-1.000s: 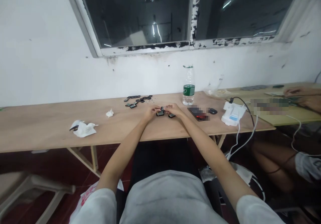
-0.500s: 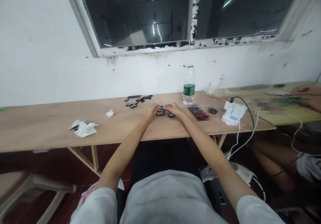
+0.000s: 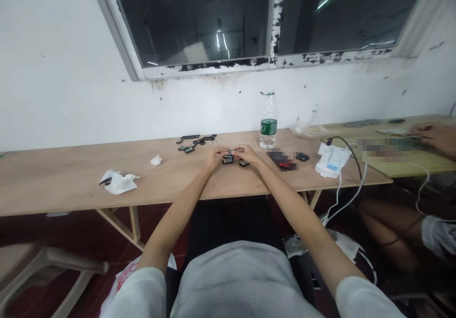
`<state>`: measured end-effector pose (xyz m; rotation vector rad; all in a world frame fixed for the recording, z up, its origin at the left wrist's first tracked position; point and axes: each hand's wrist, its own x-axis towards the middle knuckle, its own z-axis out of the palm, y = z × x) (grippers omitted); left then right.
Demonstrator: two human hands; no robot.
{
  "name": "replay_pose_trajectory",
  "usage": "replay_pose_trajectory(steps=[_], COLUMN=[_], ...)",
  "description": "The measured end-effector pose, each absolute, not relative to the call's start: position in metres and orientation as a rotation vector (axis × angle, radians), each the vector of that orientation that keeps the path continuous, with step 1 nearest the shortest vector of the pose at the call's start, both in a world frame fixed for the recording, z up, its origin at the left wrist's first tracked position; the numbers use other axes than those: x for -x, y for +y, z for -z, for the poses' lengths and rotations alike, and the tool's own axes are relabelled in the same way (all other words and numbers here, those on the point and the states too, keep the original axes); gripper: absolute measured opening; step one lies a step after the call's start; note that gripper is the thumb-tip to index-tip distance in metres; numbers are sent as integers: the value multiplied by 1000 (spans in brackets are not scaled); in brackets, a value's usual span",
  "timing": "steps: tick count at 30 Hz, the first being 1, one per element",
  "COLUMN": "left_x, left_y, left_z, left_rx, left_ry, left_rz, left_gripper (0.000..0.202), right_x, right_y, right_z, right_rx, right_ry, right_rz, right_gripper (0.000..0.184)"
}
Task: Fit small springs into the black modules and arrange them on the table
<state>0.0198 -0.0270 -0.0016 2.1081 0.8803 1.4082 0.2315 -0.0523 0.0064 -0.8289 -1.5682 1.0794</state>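
Note:
My left hand and my right hand meet over the middle of the wooden table. Both pinch a small dark part between their fingertips, just above the tabletop. Two more small black parts lie right under the hands, one below the left fingers and one below the right. A scatter of several similar black parts lies farther back to the left.
A water bottle with a green label stands behind my right hand. A phone, a small black object and a white charger box with cables lie to the right. Crumpled tissues lie left. Another person's hand works at the adjoining table.
My hands stay in place, with only slight finger movement on the small part. The other person's hand at the far right has shifted a little to the right.

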Motion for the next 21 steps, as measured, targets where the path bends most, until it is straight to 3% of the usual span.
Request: replay_pose_trajectory(steps=[6,21], left_x=[-16,-10], left_y=[-23,-9], left_z=[6,13], left_rx=[-1795,-1856], left_ry=[904,851], left_rz=[-1329,-1184], left_gripper=[44,38], right_x=[-234,-228], right_y=[-52,-63], right_z=[-7,-15], right_rx=[868,869], right_ry=[-1596,-1599], right_rz=[-1092,-1131], right_gripper=[39,30])
